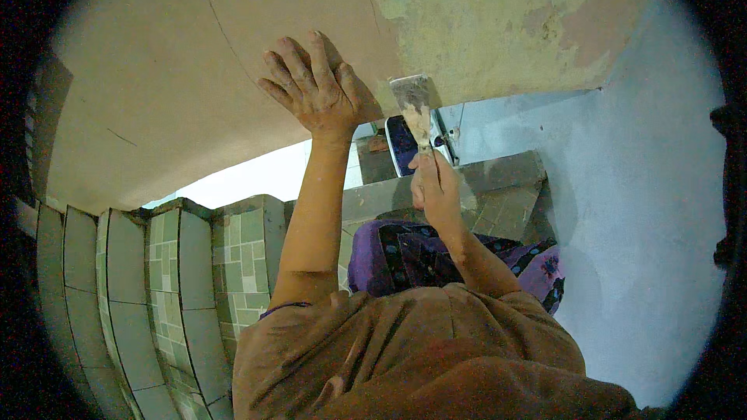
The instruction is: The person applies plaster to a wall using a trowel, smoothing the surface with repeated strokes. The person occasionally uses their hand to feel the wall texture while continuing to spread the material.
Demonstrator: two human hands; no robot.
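Observation:
My left hand [315, 93] lies flat against the beige wall [179, 54], its fingers spread and pointing up. In my right hand [436, 185] is a putty knife [414, 105], gripped by its handle with the blade upward. Pale residue coats the blade and the part below it. The blade's tip is at the wall, by the border between the smooth beige paint and a rough yellowish patch [482, 23]. Whether the blade presses on the surface I cannot tell.
Tiled steps [167, 245] run down the left side. A bluish wall [646, 187] stands on the right. Below the painted wall's lower edge, a dark, white-rimmed object [401, 144] shows behind the knife. A ledge [498, 175] lies beyond my purple patterned clothing [389, 257].

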